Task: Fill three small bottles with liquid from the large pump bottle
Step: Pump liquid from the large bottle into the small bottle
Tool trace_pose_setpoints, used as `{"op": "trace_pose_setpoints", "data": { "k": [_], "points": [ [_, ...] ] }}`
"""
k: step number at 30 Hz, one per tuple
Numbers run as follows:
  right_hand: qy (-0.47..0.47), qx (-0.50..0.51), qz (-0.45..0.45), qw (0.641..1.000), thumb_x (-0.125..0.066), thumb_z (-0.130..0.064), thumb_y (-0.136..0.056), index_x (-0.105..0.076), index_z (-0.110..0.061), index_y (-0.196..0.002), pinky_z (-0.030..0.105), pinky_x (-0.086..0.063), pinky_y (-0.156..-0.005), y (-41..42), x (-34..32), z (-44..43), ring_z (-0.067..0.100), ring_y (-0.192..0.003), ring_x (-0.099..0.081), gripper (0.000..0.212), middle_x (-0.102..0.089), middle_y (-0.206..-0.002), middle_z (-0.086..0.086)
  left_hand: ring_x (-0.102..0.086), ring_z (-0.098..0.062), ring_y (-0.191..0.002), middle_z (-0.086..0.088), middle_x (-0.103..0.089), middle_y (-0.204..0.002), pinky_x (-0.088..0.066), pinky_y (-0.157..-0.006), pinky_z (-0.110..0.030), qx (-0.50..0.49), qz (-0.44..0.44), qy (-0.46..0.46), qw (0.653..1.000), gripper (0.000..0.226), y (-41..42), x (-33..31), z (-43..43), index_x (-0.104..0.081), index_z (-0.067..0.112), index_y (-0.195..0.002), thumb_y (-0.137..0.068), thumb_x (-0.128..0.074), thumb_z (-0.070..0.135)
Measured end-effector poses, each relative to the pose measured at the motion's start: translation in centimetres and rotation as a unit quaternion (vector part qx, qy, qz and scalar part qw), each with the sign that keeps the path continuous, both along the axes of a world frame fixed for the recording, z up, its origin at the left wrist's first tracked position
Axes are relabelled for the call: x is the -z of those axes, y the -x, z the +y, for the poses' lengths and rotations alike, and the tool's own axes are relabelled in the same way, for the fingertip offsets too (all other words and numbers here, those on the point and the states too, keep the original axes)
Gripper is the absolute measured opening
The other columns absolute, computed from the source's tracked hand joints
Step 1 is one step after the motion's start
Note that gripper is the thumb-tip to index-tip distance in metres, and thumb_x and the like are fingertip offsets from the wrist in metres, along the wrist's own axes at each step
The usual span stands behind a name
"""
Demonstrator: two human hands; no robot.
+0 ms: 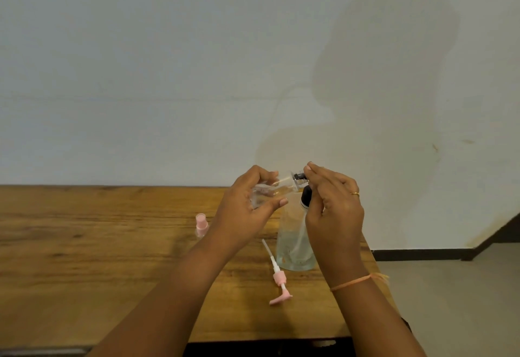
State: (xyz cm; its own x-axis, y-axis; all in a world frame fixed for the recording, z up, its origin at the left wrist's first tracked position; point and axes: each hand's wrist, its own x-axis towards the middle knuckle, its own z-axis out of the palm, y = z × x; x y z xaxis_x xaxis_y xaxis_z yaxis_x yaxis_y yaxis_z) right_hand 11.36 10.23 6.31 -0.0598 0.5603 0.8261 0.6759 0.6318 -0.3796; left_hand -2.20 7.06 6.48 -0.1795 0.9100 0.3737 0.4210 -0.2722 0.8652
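Filling step in hand, by my reading. Left hand [250, 202] grips a small clear bottle [270, 190], tipped on its side just above the big bottle [292, 244], mouth turned toward the black pump head [306, 197] on top of it. Right hand [334, 207] is curled over that pump head, fingertips pinching at the spout. Whether mouth and spout meet, cannot tell. Big bottle stands on the table [84, 244]. A pink-capped bottle [201, 224] stands well left of it; a loose pink pump [277, 275] lies just beside its base, front-left. Third small bottle not seen. Next move likely calls for holding the mouth square to the spout and pressing down steadily.
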Motion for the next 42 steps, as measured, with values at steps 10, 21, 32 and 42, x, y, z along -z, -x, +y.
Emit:
{"op": "trace_pose_setpoints", "data": {
  "k": [10, 21, 32, 42],
  "points": [
    [0.015, -0.017, 0.023, 0.999, -0.062, 0.008, -0.076, -0.068, 0.001, -0.104, 0.025, -0.043, -0.086, 0.0, 0.9, 0.3, 0.026, -0.100, -0.060, 0.029, -0.070, -0.102, 0.011, -0.058, -0.002, -0.100, 0.023, -0.056, -0.105, -0.049, -0.083, -0.024, 0.000, 0.009, 0.020, 1.000, 0.026, -0.1, 0.6, 0.3, -0.052, 0.030, -0.092, -0.078, -0.073, 0.025],
    [-0.010, -0.011, 0.035, 0.999, -0.059, 0.005, -0.077, -0.068, 0.000, -0.106, 0.024, -0.043, -0.087, -0.1, 1.0, 0.2, 0.022, -0.102, -0.057, 0.031, -0.069, -0.104, 0.010, -0.062, 0.000, -0.094, 0.022, -0.061, -0.104, -0.050, -0.073, -0.009, -0.006, -0.049, 0.001, 0.999, 0.037, -0.1, -0.3, 0.1, -0.056, 0.039, -0.089, -0.071, -0.079, 0.016],
    [0.002, -0.015, 0.030, 0.999, -0.057, 0.002, -0.078, -0.068, -0.001, -0.106, 0.024, -0.044, -0.087, -0.3, 0.6, 0.0, 0.019, -0.102, -0.056, 0.031, -0.070, -0.103, 0.009, -0.060, 0.004, -0.099, 0.022, -0.062, -0.107, -0.051, -0.080, -0.013, -0.008, -0.054, -0.006, 0.998, 0.034, -0.2, -0.1, 0.0, -0.059, 0.035, -0.092, -0.071, -0.079, 0.019],
    [-0.013, -0.013, 0.023, 1.000, -0.057, 0.004, -0.078, -0.067, -0.001, -0.107, 0.026, -0.044, -0.087, -0.4, 1.3, 0.3, 0.019, -0.103, -0.055, 0.031, -0.069, -0.105, 0.010, -0.059, 0.008, -0.097, 0.023, -0.063, -0.104, -0.050, -0.079, -0.012, -0.005, -0.045, -0.003, 0.999, 0.036, 0.1, -0.2, 0.0, -0.059, 0.037, -0.092, -0.069, -0.080, 0.018]
  ]
}}
